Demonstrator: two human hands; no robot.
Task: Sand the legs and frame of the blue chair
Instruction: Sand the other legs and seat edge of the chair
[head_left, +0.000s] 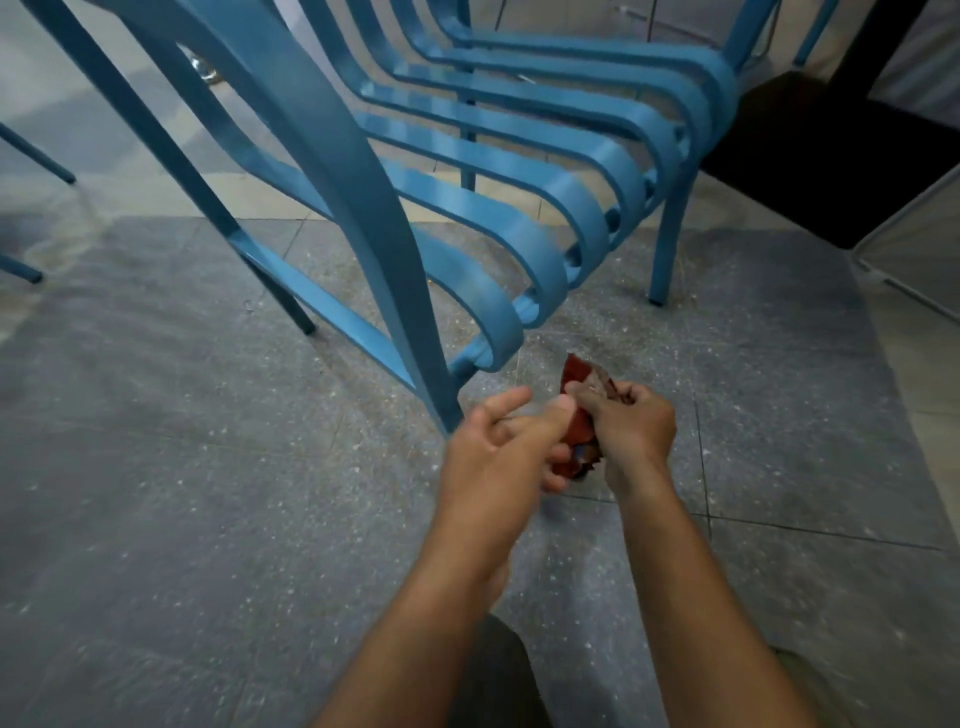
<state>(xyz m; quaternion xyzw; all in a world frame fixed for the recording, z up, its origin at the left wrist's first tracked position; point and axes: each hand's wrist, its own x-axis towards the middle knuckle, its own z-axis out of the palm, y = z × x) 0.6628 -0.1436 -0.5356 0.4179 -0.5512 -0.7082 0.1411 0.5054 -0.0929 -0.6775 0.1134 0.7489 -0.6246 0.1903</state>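
Observation:
The blue chair (467, 171), metal with curved slats, stands on the grey speckled floor and fills the upper half of the view. Its near front leg (415, 332) comes down just left of my hands. A crumpled reddish-brown sheet of sandpaper (581, 410) is held between both hands, low above the floor, apart from the chair. My left hand (498, 447) pinches its lower left part with the thumb on top. My right hand (631, 423) grips its upper right edge with curled fingers. Part of the sheet is hidden behind my fingers.
Legs of another blue chair (36, 161) show at the far left. A dark piece of furniture (831, 156) stands at the upper right, with a pale mesh panel (914, 249) beside it. My knee (498, 675) in dark cloth sits at the bottom.

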